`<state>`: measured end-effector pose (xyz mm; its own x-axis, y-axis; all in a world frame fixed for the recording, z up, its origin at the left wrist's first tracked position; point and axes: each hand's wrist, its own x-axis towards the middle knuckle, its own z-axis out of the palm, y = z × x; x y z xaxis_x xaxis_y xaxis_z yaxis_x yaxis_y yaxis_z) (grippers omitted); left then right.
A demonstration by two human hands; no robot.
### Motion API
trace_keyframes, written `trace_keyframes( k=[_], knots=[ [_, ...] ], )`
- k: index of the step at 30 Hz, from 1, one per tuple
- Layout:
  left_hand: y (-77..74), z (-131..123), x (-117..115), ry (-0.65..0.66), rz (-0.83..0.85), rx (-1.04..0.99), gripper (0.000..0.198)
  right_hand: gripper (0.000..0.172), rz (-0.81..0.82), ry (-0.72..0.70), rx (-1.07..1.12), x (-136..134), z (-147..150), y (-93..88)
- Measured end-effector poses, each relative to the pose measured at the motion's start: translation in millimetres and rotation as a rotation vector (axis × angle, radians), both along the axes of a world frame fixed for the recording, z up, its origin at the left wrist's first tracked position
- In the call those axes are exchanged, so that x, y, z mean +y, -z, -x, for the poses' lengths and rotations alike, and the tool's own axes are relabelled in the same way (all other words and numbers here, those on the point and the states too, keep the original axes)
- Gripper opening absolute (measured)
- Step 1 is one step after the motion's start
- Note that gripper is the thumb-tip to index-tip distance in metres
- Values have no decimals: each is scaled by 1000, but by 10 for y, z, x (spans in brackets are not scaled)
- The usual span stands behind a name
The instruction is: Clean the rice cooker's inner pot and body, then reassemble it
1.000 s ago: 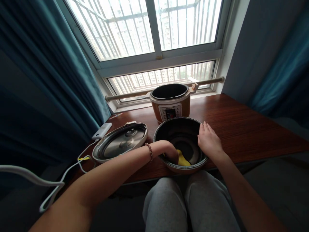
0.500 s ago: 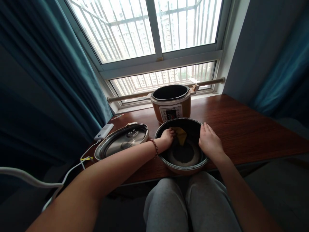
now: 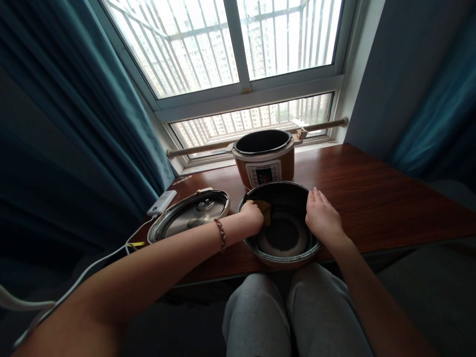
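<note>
A dark inner pot [image 3: 286, 250] stands at the near edge of the wooden table [image 3: 372, 198], just above my knees. My left hand [image 3: 252, 216] is inside it at the left wall, closed on a yellow cloth [image 3: 265, 205] that it presses against the pot's side. My right hand [image 3: 323, 216] rests on the pot's right rim with its fingers together, gripping the rim. Behind the pot stands the brown cooker body [image 3: 265, 157], open and without a lid.
The cooker lid [image 3: 190, 214] lies upside down to the left of the pot. A white power bank [image 3: 161, 202] with a white cable [image 3: 92, 267] lies at the table's left corner. Blue curtains hang on both sides, and a window is behind.
My left hand has moved the yellow cloth from the near bottom of the pot up to the far side, then along to the left wall. My right hand has stayed on the rim.
</note>
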<state>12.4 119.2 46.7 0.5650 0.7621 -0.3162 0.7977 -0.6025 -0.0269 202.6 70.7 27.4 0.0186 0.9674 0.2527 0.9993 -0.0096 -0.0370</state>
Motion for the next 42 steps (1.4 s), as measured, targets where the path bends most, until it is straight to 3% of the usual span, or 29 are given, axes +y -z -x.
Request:
trace_keyframes(
  k=[4, 7, 11, 14, 17, 19, 25, 31, 37, 42],
  knots=[
    [-281, -33, -190, 51, 137, 249, 11, 53, 2, 9, -6, -1, 11, -5],
    [-486, -71, -309, 158, 314, 295, 17, 53, 1, 12, -5, -5, 15, -11],
    [-630, -118, -457, 301, 480, 73, 27, 52, -16, 6, -10, -4, 11, -3],
    [-643, -86, -528, 273, 504, -104, 28, 52, -30, 0, -16, 3, 6, 13],
    [-628, 33, -523, 234, 506, -137, 25, 52, -36, -9, -13, 8, 1, 27],
    [-602, 140, -473, 207, 448, -107, 23, 52, -35, -11, -5, 8, -2, 30],
    [-419, 382, -175, 268, -3, -131, 22, 52, -34, -25, -6, -1, -8, 22],
    [-312, 323, 174, 397, -253, -105, 18, 51, -41, -26, -16, 4, -11, 35],
    [-306, 243, 427, 494, -362, -106, 22, 54, -24, -21, -13, 2, -6, 20],
    [-244, 390, 464, 416, -387, -166, 19, 52, -22, -15, 0, -5, 4, 7]
  ],
)
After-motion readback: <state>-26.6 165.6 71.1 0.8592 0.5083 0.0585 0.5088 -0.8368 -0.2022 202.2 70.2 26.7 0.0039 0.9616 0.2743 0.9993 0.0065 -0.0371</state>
